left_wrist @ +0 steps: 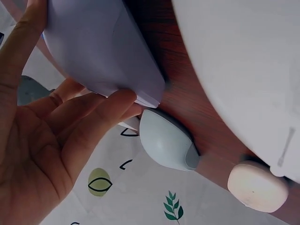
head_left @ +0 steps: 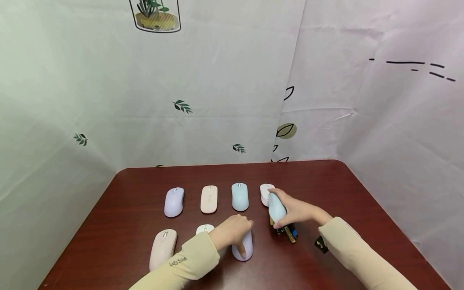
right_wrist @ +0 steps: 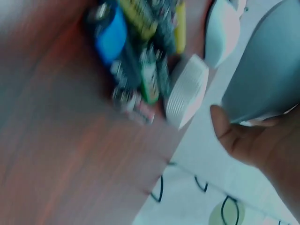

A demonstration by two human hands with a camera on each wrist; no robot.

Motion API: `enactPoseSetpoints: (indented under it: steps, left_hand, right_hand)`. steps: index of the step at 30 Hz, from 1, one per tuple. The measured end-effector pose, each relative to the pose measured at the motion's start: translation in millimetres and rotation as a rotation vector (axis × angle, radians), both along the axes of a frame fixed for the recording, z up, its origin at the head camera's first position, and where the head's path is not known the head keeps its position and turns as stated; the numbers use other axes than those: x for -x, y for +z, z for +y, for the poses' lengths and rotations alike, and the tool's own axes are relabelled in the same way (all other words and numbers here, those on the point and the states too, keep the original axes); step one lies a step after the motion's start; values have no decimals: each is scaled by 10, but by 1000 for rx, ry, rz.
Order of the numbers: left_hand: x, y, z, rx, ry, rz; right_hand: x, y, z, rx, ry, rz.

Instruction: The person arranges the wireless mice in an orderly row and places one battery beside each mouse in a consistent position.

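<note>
My left hand (head_left: 232,230) grips a lavender computer mouse (head_left: 248,243) by its sides, near the middle front of the table. In the left wrist view, thumb and fingers lie on either side of this lavender mouse (left_wrist: 101,44). A light blue mouse (head_left: 276,207) is in my right hand (head_left: 297,210), held between thumb and fingers above a pile of batteries (head_left: 291,234). The right wrist view shows the batteries (right_wrist: 149,70) in several colours, with a ridged white mouse (right_wrist: 187,91) beside them. That view is blurred.
Along the back stand another lavender mouse (head_left: 174,202), a cream one (head_left: 209,199), a light blue one (head_left: 240,196) and the white mouse (head_left: 266,191). A beige mouse (head_left: 163,247) and a partly hidden white mouse (head_left: 204,228) lie front left. A small dark item (head_left: 321,244) lies by the right sleeve.
</note>
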State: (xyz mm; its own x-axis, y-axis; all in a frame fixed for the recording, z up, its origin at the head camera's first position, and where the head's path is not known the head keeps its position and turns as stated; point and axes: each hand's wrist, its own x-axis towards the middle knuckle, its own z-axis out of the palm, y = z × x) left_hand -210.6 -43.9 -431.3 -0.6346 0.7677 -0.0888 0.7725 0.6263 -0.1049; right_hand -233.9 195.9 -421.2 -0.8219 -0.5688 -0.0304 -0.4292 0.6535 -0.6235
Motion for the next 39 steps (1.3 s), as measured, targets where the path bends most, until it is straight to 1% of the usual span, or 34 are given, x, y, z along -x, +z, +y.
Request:
enactPoseSetpoints:
  steps: [2,6,12,16,18,23,29,35,39]
  left_hand:
    - [5,4,-9,-4,-6,2]
    - [16,18,-31,-16,-12,1]
    - [14,15,-59,-42,-15,-22]
    - [22,9,-48,-56,-20,-18]
    - [23,6,-38,-58,-19,-19]
    - [13,-6,-27,-59,-10,-32]
    - [3,-12,-25,-57,-18,-34]
    - [9,-9,-39,-53,-17,-25]
    - [9,-18,-50,-56,-16,-38]
  right_hand:
    - [-38,-5,-70,5,38,-13]
    - [-99,-64,-179,-35,100,28]
    - [-163,-212,-298,-140,126,118]
    - [-185,-289,-340,-173,163,174]
    - [-191,-322,-353,-187,180,186]
    - [-215,-381,-383,-273,183,197]
    - [-241,-412,-413,-380,178,224]
    - [-238,-418,-426,-401,158,224]
    - [-239,-417,-423,-399,150,209]
